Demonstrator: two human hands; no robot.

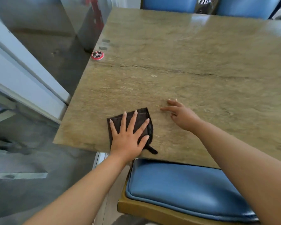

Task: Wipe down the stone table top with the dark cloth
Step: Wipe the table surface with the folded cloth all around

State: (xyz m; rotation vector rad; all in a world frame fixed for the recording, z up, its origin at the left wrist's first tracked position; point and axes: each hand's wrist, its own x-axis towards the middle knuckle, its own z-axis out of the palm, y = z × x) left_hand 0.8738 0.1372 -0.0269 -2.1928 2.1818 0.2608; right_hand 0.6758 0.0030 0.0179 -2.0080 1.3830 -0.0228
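The left hand (128, 137) lies flat, fingers spread, on the folded dark cloth (144, 124) at the stone table top's (193, 62) near-left edge — open slab stretches beyond. The right hand (180, 116) rests beside it, fingers loosely apart. A red call button (97, 55) sits at the left edge — its markings seem unreadable.

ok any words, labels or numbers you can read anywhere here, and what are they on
No readable text.
Red round button unit at the stone table top edge: small button markings, too blurred to read.
Two grey stickers beyond it: blurred, nothing legible.
Dark cloth: no visible label text.
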